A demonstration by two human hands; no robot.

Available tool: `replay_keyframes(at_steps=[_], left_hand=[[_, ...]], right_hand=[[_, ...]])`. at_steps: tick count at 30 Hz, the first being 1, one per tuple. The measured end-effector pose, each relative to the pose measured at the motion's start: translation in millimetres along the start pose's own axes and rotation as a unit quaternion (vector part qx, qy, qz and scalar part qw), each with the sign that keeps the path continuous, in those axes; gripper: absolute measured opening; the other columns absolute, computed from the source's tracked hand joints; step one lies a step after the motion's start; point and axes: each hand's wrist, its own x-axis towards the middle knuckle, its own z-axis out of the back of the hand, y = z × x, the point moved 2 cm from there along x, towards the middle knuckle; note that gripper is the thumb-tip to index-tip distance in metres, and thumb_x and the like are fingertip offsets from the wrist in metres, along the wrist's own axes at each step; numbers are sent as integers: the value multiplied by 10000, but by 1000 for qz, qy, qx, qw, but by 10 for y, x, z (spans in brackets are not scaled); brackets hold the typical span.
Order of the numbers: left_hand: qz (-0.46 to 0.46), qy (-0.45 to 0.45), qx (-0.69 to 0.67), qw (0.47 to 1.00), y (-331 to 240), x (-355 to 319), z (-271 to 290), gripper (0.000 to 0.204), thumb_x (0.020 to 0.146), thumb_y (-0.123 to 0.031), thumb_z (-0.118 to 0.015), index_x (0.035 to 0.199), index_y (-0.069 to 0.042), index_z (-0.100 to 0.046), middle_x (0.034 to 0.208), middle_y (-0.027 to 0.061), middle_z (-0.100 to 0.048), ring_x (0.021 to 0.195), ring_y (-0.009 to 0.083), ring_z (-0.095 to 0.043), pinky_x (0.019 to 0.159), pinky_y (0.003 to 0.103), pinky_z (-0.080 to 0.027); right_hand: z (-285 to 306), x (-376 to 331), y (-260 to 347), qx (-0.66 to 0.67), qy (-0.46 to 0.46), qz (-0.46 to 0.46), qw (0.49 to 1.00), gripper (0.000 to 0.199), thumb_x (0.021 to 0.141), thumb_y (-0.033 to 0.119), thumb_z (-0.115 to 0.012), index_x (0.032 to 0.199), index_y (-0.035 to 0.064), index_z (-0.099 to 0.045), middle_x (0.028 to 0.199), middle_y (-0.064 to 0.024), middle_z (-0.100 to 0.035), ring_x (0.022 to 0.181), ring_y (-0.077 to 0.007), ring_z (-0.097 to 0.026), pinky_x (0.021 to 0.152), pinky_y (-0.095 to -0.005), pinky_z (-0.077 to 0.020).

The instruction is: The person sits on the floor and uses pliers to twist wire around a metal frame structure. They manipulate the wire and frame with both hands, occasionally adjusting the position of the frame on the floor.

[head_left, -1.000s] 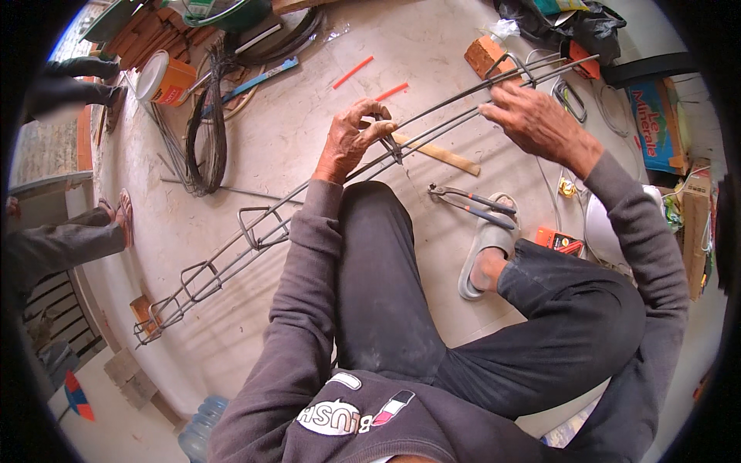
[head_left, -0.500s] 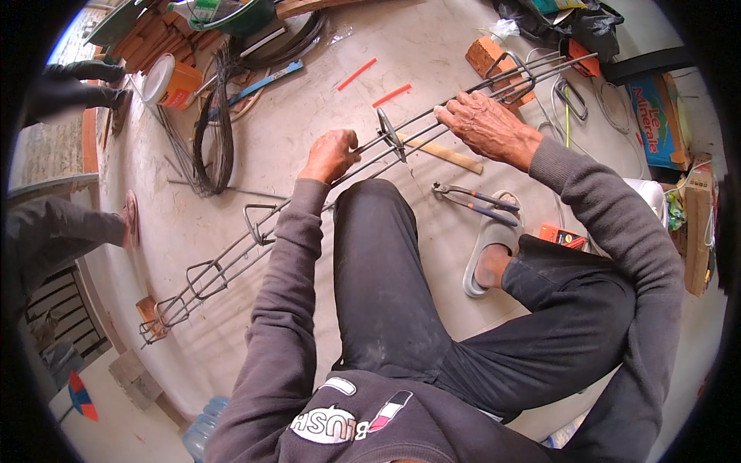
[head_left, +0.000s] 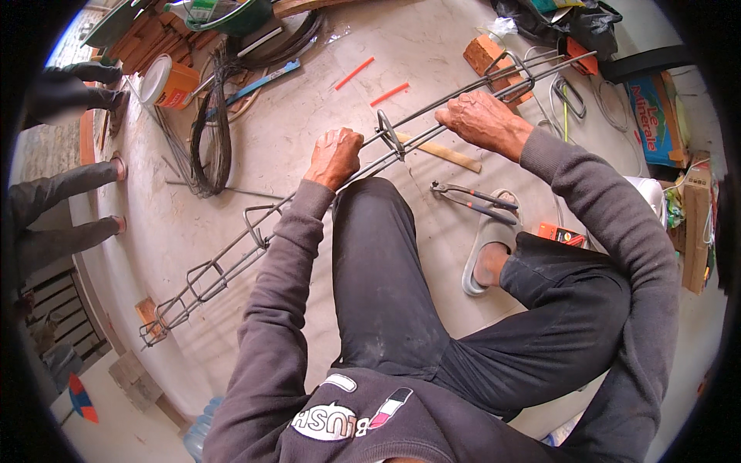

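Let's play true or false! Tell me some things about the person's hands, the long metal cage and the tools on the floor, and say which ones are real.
1. Both hands grip the long rebar cage. True: the left hand and the right hand are both closed on its bars.
2. The pincers are in the right hand. False: they lie on the floor beside the sandal.
3. A coil of dark wire lies on the floor to the person's left. True.
4. The person's foot is bare on the concrete. False: it wears the grey sandal.
5. A loose steel tie sits on the bars between the two hands. True.
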Motion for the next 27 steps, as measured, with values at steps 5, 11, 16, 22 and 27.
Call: replay_keyframes(at_steps=[5, 11, 16, 22, 27], left_hand=[[24, 16, -133, 991, 134, -4, -8, 116, 684, -66, -588, 763, 17, -609, 719, 189, -638, 731, 382, -645, 668, 438, -502], [69, 29, -316, 946, 218, -28, 27, 191, 704, -125, -635, 806, 36, -642, 703, 127, -632, 680, 204, -605, 674, 354, -496], [80, 13, -459, 885, 183, -34, 272, 173, 772, -170, -682, 729, -5, -650, 650, 16, -585, 621, 94, -519, 578, 282, -428], [133, 45, -423, 895, 53, 15, 557, 361, 884, -374, -710, 782, -28, -687, 598, -7, -529, 517, 66, -458, 461, 265, -344], [214, 10, -405, 889, -68, 34, 561, 512, 881, -480, -712, 726, 8, -710, 545, 31, -548, 507, 100, -502, 462, 293, -355]], right_hand=[[6, 89, -7, 3, 16, -9, 1000, 192, 904, 134, -553, 748, 75, -648, 737, -105, -683, 743, -269, -713, 632, -397, -565], [-33, 107, 15, -1, -1, 2, 1000, 182, 884, 152, -579, 760, 98, -700, 746, -101, -691, 741, -262, -714, 648, -393, -577], [33, 144, -5, 10, 5, -27, 1000, 184, 886, 148, -576, 799, 96, -729, 756, -111, -695, 735, -267, -716, 637, -392, -582], [54, 114, 4, -10, 5, -16, 1000, 184, 893, 130, -574, 802, 89, -728, 758, -112, -701, 741, -278, -721, 653, -402, -588], [17, 182, 16, -2, 29, -24, 999, 161, 880, 119, -595, 821, 98, -743, 781, -107, -715, 762, -276, -729, 668, -393, -596]])
